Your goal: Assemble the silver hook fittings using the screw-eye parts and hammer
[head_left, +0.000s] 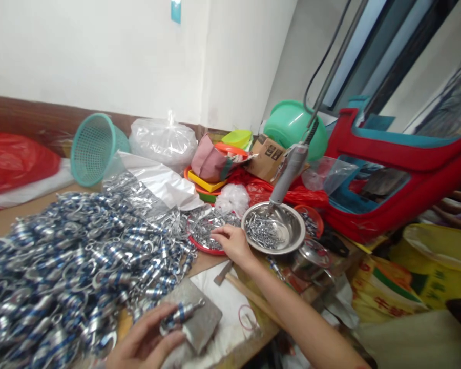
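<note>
My left hand (149, 335) is closed on a silver and blue metal hook piece (182, 313), held over a grey metal block (204, 323) at the bottom centre. My right hand (232, 241) reaches over the right part of a red-rimmed tray (205, 248) of small metal parts, thumb and fingers brought together; whatever lies between the fingertips is too small to make out. Right of that hand stands a steel bowl (296, 241) with metal pins. A big heap of similar silver and blue pieces (80, 266) covers the left of the table.
A grey power screwdriver (290, 174) hangs above the steel bowl. A hammer (223, 272) lies beneath my right forearm. Behind are a teal basket (94, 148), a clear bag (163, 141), and a green basin (292, 128). A red plastic chair (392, 154) stands at the right.
</note>
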